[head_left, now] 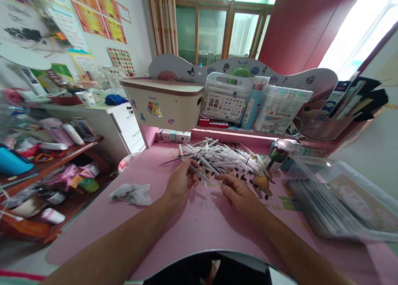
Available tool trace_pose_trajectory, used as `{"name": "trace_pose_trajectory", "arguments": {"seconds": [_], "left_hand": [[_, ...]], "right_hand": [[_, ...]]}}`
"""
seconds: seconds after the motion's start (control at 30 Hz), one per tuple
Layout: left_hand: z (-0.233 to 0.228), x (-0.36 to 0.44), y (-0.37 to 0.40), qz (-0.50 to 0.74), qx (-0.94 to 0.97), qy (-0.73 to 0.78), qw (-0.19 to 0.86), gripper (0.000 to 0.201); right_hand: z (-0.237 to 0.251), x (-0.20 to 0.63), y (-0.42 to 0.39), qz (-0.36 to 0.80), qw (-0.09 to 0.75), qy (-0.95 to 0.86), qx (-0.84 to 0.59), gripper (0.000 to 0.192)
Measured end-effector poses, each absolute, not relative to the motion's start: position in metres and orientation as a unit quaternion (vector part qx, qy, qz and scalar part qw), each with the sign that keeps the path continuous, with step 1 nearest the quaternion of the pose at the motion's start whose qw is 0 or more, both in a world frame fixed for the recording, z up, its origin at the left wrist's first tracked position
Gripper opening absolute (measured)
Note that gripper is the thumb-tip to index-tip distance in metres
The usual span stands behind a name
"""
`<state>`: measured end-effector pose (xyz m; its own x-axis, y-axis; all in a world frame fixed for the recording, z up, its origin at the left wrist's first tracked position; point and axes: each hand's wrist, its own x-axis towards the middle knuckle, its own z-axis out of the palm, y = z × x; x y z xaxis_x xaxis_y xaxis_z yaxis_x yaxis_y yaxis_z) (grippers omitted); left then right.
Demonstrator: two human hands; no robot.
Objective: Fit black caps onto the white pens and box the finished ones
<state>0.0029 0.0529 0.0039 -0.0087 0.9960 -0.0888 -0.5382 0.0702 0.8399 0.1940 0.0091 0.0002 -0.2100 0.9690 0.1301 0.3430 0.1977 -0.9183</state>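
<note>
My left hand [180, 181] is closed around a slim whitish pen barrel [202, 176], whose end points toward my right hand. A thin dark rod [170, 162] sticks out to the left, just behind the left fingers; whether they hold it I cannot tell. My right hand [239, 190] has its fingers curled together, thumb below, at the near edge of the heap; what they pinch is too small to make out. Beyond both hands lies a loose heap of white pen barrels [230, 153]. Small black caps [238, 175] are scattered along its near side.
A clear plastic box [329, 227] with a row of grey pens stands at right. Crumpled tissue [132, 194] lies on the pink desk [102, 239]. A can [278, 152] stands right of the heap. On the shelf behind are a cream bin [168, 107] and marker cases [226, 96].
</note>
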Motion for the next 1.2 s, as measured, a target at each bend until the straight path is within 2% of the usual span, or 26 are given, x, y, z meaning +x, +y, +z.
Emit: {"name": "trace_pose_trajectory", "arguments": {"seconds": [0.2,0.6,0.87,1.2], "left_hand": [[0.001,0.008,0.049,0.609,0.316,0.339,0.644,0.031],[0.003,0.008,0.046,0.582,0.343,0.338,0.656,0.033],[-0.001,0.005,0.048,0.506,0.378,0.379,0.677,0.035],[-0.008,0.015,0.043,0.538,0.33,0.355,0.689,0.031]], "right_hand": [[-0.007,0.194,0.011,0.405,0.386,-0.667,-0.492,0.011],[-0.005,0.193,0.01,0.447,0.409,-0.618,-0.501,0.011],[-0.014,0.197,0.015,0.484,0.424,-0.592,-0.486,0.014],[-0.01,0.195,0.017,0.513,0.459,-0.537,-0.487,0.019]]}}
